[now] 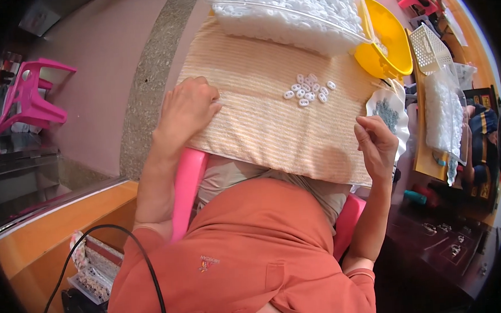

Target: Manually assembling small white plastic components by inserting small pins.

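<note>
You are holding your left hand (190, 106) over the left edge of the striped, tan cloth (249, 135), its back facing up and its fingers curling inward; a tiny pale spot is showing by the fingertips, but I cannot tell whether you are gripping anything or how tightly the fingers are closing. You are keeping your right hand (379, 144) near the cloth's lower right corner, bending its fingers and bringing the thumb close to the index finger; I cannot tell whether the tips are meeting or pinching something small. Between your hands and farther from you, a loose cluster of small white oval pieces (307, 88) is lying on the cloth, well apart from both hands, with holes showing in several and one sitting slightly off to the right. Beyond them, a clear bin (344, 45) is holding a large heap of similar white pieces, and a yellow container (397, 32) is standing just beside its right end. Nearer your right hand, a white wavy-rimmed tray (402, 131) is holding dark greyish bits (385, 112). You are wearing an orange-red shirt (254, 224) and sitting on a pink chair (187, 185).
</note>
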The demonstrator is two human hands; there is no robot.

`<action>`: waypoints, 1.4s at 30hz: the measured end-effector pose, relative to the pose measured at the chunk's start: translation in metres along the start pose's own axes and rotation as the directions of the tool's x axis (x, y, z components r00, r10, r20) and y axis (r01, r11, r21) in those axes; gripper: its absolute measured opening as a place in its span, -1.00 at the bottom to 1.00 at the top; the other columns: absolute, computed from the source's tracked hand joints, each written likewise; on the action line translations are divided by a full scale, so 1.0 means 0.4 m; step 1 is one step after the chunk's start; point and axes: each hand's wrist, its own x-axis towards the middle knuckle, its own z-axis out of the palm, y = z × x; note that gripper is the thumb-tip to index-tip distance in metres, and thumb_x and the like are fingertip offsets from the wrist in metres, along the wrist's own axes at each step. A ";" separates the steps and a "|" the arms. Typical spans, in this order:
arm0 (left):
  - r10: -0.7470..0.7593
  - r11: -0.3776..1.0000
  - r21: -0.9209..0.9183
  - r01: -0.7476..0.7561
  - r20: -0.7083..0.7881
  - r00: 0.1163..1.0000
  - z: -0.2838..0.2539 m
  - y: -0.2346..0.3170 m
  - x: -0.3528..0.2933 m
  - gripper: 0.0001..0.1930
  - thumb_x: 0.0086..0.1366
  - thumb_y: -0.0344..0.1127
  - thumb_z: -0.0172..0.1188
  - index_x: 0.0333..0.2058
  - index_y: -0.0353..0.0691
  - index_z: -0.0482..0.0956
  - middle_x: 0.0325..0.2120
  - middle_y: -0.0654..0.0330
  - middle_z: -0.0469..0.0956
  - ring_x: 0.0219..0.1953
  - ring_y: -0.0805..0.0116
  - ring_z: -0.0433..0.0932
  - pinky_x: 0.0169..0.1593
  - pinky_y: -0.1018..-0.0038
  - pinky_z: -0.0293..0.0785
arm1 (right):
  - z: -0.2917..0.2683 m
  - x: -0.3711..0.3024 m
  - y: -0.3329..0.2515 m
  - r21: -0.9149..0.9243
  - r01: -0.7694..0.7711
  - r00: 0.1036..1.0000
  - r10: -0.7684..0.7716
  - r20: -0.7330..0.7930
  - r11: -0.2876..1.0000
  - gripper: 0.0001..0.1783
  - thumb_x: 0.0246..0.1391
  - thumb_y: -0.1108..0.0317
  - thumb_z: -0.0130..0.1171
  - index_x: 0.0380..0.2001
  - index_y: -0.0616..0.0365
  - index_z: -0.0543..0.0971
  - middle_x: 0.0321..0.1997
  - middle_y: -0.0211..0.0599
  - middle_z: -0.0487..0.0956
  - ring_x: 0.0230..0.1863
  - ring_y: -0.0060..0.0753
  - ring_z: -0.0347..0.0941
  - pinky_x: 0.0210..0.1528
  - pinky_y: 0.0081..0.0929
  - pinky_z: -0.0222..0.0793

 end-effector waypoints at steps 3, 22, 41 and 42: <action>0.072 0.997 -0.016 -0.072 -0.016 0.997 0.022 -0.011 0.006 -0.83 0.09 -0.25 0.22 -0.47 -0.23 0.63 -0.38 0.03 0.54 -0.20 0.03 0.53 -0.12 0.17 0.47 | -0.019 -0.017 -0.008 0.027 -0.048 0.999 0.048 -0.024 0.999 -0.88 0.07 0.55 0.18 -0.28 0.33 0.56 -0.34 -0.38 0.50 -0.41 -0.66 0.36 -0.39 -0.72 0.27; 0.185 0.661 -0.731 -0.171 -0.061 0.981 0.044 0.142 -0.001 -0.91 0.31 -0.43 0.08 -0.33 -0.34 0.50 -0.58 0.16 0.51 -0.51 0.40 0.51 -0.40 0.52 0.42 | -0.185 -0.090 0.114 -0.423 -0.112 0.972 0.011 -0.234 0.899 -0.81 -0.03 0.48 0.25 -0.28 0.24 0.61 -0.41 -0.23 0.55 -0.52 -0.49 0.44 -0.46 -0.56 0.35; 0.357 0.355 -0.934 0.036 0.171 0.919 0.159 0.269 0.011 -0.87 0.23 -0.46 0.20 -0.25 -0.36 0.55 -0.44 0.29 0.57 -0.36 0.63 0.48 -0.27 0.64 0.43 | -0.174 -0.027 0.129 -0.673 -0.069 0.997 0.037 -0.061 0.736 -0.83 -0.03 0.41 0.21 -0.32 0.15 0.65 -0.38 -0.16 0.56 -0.32 -0.06 0.52 -0.26 -0.30 0.39; 0.366 0.339 -0.939 0.050 0.180 0.913 0.162 0.272 0.010 -0.86 0.23 -0.46 0.20 -0.24 -0.36 0.56 -0.43 0.29 0.57 -0.36 0.62 0.48 -0.27 0.64 0.44 | -0.173 -0.025 0.128 -0.683 -0.061 0.998 0.032 -0.056 0.728 -0.85 -0.02 0.40 0.20 -0.34 0.15 0.65 -0.39 -0.16 0.55 -0.33 -0.05 0.52 -0.26 -0.30 0.39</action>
